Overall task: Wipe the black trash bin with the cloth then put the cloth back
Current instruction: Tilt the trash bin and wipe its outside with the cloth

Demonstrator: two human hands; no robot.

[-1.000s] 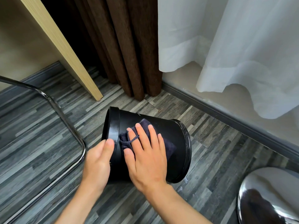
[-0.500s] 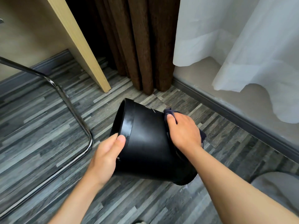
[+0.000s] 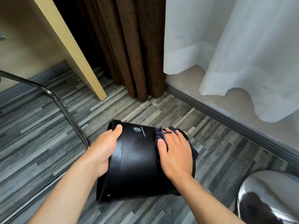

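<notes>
Since half a second ago the right hand has slid back over the top of the black trash bin, so it now lies flat near the base end with the dark cloth pressed under it, fingers spread and laid out rather than curled. Only bits of the cloth poke out around the fingers and past the far edge; most of it is covered. The bin lies on its side on the grey plank floor, with a small white logo facing up. Its mouth points left, away from the camera, so I can't tell what's inside, if anything. The left hand grips the rim end, thumb on top and the other fingers hidden, probably wrapped inside the lip. A chrome chair frame runs along the left, partly cut off, and something shiny and rounded is clipped by the bottom right corner.
</notes>
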